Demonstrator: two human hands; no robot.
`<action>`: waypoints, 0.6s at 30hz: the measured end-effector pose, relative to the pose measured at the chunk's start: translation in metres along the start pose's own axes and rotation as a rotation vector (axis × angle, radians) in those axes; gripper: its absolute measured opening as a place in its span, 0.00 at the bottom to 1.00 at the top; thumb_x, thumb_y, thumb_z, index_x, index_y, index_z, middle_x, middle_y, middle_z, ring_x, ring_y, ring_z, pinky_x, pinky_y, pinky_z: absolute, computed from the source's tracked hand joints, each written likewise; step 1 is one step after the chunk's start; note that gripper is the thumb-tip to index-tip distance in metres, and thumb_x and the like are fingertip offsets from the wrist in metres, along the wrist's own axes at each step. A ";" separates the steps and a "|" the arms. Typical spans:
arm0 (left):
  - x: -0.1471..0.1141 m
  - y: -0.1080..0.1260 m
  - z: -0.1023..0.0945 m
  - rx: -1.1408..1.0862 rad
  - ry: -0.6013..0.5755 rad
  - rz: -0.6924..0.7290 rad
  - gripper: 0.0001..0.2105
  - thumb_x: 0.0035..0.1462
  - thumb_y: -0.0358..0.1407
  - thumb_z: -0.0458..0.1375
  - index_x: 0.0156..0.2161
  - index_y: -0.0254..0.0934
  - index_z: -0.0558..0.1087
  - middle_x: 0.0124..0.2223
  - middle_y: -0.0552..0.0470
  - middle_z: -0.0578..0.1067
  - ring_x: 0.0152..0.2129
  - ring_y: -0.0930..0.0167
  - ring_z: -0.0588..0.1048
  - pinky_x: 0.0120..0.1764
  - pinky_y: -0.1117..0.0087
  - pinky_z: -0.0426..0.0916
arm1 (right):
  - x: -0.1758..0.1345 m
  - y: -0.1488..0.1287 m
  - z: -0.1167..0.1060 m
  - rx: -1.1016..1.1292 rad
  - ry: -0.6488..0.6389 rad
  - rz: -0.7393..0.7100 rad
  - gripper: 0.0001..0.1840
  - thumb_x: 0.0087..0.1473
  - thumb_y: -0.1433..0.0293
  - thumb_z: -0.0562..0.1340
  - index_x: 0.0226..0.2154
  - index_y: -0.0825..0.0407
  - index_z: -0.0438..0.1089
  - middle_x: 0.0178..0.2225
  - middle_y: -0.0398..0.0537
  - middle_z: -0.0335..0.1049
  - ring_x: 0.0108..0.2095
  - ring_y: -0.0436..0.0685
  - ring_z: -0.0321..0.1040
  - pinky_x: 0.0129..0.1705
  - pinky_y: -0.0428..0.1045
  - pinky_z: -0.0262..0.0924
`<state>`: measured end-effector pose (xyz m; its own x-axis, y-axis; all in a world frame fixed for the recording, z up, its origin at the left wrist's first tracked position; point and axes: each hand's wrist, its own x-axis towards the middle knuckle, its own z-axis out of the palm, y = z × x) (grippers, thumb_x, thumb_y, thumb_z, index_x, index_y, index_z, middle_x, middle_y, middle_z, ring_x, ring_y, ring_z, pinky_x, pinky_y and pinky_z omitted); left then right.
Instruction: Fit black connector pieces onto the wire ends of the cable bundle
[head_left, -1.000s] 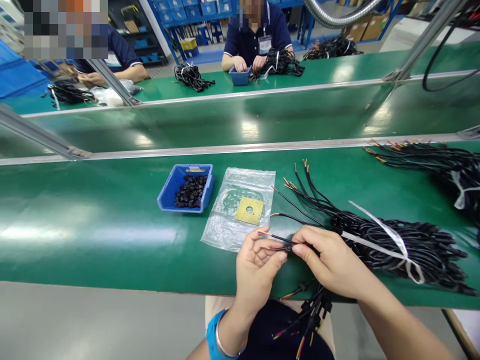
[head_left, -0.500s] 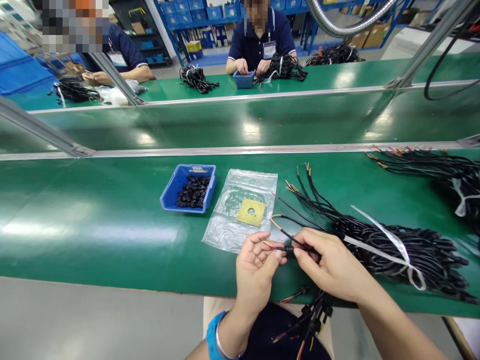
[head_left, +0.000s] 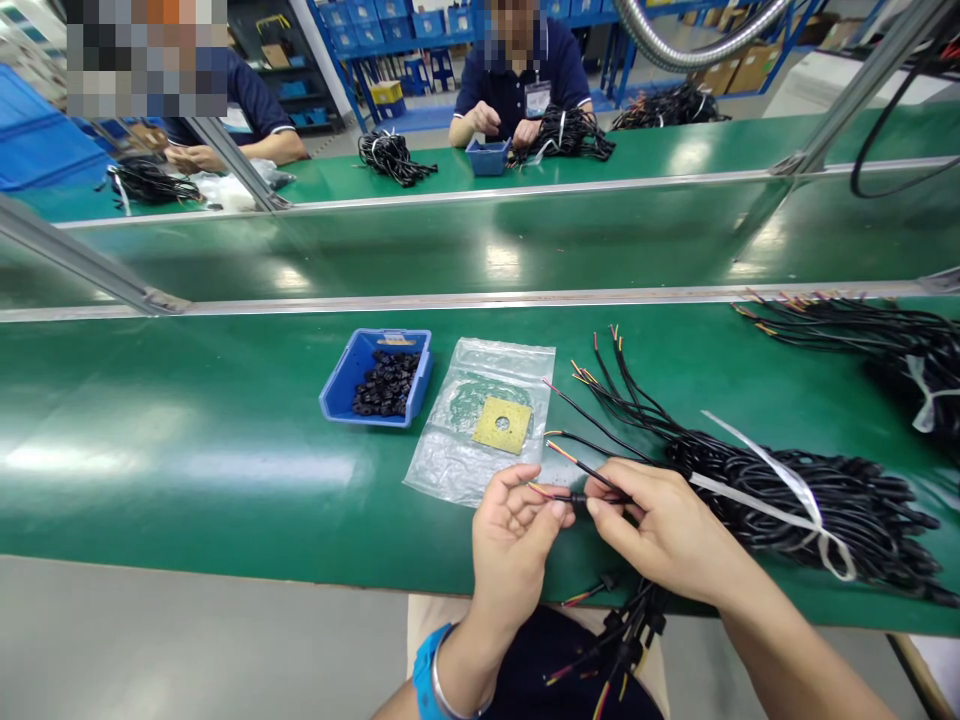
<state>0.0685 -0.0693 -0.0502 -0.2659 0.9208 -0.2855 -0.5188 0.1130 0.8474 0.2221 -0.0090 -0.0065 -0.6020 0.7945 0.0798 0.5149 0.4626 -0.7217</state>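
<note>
My left hand pinches the end of a black cable between thumb and fingers. Thin red and yellow wires stick out of that end across my fingers. On the cable, between my two hands, sits a small black grommet. My right hand grips the same cable just right of the grommet, thumb and forefinger closed. Another cable end with bare coloured wires passes by my right fingers. Several cables with black grommets hang over the table edge above my lap.
A blue bin of small black parts stands left of a clear plastic bag with a yellow square card on it. A tied cable bundle lies to the right, another behind it. Across the divider sit two people.
The loose cable end by my right hand has shifted a little and straightened. My hands have hardly moved. Across the divider, a person's hand has risen from a small blue bin.
</note>
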 end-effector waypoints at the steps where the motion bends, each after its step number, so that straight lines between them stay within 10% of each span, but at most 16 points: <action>1: 0.000 0.000 0.000 0.008 0.002 0.001 0.17 0.50 0.31 0.68 0.44 0.35 0.69 0.32 0.52 0.81 0.26 0.74 0.80 0.36 0.74 0.76 | 0.000 0.000 0.000 0.006 -0.001 0.001 0.08 0.60 0.71 0.54 0.28 0.50 0.60 0.24 0.41 0.62 0.25 0.50 0.60 0.28 0.45 0.53; 6: -0.004 0.006 -0.005 0.195 -0.113 0.108 0.14 0.53 0.32 0.64 0.45 0.36 0.70 0.34 0.50 0.80 0.31 0.71 0.79 0.37 0.72 0.74 | 0.001 -0.002 -0.002 0.054 0.003 -0.044 0.09 0.60 0.73 0.54 0.28 0.51 0.64 0.26 0.43 0.65 0.28 0.51 0.63 0.30 0.45 0.56; 13: -0.020 0.011 -0.007 0.820 -0.773 0.363 0.15 0.46 0.34 0.65 0.43 0.38 0.79 0.38 0.47 0.83 0.33 0.63 0.80 0.41 0.66 0.72 | 0.005 0.007 0.014 -0.159 0.251 -0.116 0.06 0.62 0.73 0.52 0.36 0.52 0.64 0.29 0.44 0.67 0.29 0.52 0.67 0.32 0.46 0.59; 18: -0.013 0.032 -0.024 0.760 -0.645 0.600 0.12 0.50 0.32 0.62 0.41 0.35 0.79 0.34 0.46 0.83 0.30 0.67 0.81 0.36 0.71 0.73 | 0.001 0.014 0.026 -0.454 -0.093 -0.119 0.07 0.57 0.76 0.54 0.34 0.51 0.65 0.29 0.45 0.70 0.28 0.57 0.70 0.30 0.50 0.60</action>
<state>0.0361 -0.0866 -0.0304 0.2726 0.8968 0.3485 0.2292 -0.4123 0.8817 0.2130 -0.0120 -0.0346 -0.7139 0.6970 0.0669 0.6415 0.6894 -0.3366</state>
